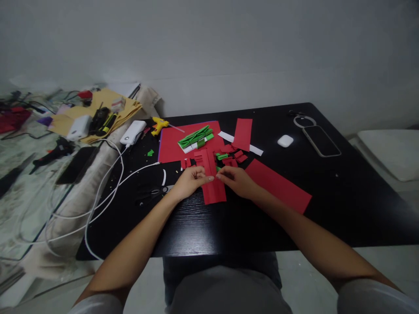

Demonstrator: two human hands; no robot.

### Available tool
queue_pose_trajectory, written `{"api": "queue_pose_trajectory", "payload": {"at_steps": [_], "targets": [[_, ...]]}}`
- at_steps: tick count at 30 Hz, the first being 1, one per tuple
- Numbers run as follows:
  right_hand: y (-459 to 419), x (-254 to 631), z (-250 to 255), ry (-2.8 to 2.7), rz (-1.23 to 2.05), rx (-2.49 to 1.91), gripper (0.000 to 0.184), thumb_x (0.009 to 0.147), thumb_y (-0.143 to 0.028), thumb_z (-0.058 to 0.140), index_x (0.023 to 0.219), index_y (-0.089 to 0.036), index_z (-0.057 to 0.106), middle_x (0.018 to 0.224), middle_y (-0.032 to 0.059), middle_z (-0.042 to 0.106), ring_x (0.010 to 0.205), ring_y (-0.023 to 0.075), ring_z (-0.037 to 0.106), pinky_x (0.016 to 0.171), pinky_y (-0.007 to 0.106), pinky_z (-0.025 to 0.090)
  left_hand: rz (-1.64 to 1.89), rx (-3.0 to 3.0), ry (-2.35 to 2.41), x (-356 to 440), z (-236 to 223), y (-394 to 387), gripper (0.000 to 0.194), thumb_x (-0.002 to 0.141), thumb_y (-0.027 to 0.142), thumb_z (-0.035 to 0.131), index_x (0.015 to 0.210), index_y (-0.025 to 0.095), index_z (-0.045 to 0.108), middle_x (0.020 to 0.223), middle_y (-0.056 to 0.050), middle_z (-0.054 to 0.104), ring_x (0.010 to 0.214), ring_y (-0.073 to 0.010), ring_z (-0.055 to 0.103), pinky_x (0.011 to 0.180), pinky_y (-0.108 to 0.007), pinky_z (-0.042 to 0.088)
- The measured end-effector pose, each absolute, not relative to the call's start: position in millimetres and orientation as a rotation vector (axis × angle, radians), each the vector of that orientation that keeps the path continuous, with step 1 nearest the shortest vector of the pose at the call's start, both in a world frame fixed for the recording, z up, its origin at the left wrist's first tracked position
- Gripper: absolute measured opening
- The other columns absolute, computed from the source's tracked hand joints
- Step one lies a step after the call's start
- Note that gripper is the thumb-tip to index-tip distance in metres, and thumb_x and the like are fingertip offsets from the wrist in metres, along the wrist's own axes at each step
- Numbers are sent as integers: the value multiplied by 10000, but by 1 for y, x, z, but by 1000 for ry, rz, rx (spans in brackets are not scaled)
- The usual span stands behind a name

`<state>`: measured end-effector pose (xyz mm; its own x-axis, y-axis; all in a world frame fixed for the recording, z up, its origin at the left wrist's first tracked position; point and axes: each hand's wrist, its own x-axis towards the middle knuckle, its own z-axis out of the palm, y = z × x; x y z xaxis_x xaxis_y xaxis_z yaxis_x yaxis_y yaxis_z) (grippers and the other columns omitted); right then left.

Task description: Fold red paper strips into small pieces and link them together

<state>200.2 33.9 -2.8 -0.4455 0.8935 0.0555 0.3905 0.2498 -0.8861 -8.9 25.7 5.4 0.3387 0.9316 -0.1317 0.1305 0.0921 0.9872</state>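
Red paper strip (214, 192) lies between the two hands near the middle of the black table (353, 196), its lower end spreading toward the person. The left hand (191, 181) has its thumb laid over the strip and its other fingers curled in at the left edge, so it appears to pinch the paper. The right hand (237, 179) has thumb and forefinger drawn together at the right edge, beside a green piece (218, 169); whether they grip either one, I cannot tell.

The strip should be very light, crisp along its creases and limp across the flat (easily dented by a hard thumb). Its edges look the best hold, with a soft pinch near a fold, where doubled paper should be stiffer.

Just beyond the fingertips lie small red folded pieces (240, 156); farther out, a green folded bundle (195, 136) rests on a red sheet (172, 145).
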Motion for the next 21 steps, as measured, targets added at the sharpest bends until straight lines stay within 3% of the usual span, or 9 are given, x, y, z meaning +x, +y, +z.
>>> {"api": "queue_pose_trajectory", "payload": {"at_steps": [8, 16, 21], "targets": [[33, 201, 2, -2016, 1077, -1175, 204, 926, -339, 567, 877, -176, 679, 719, 3, 650, 628, 134, 525, 599, 254, 378, 755, 1414, 1140, -11, 8, 28, 486, 754, 561, 731, 592, 162, 508, 530, 49, 461, 506, -84, 398, 507, -216, 286], [32, 201, 2, -2017, 1058, -1164, 205, 929, -337, 574, 885, -172, 687, 731, 5, 667, 634, 132, 545, 606, 249, 385, 770, 1507, 1172, -13, 0, 28, 458, 821, 513, 689, 610, 166, 476, 548, 62, 371, 525, -84, 329, 523, -230, 244], [32, 200, 3, -1983, 1071, -1180, 210, 924, -344, 576, 883, -173, 691, 748, 12, 680, 652, 139, 564, 613, 255, 396, 839, 1429, 1139, -8, 2, 25, 396, 790, 481, 735, 661, 152, 558, 573, 51, 453, 536, -88, 383, 537, -225, 288]]}}
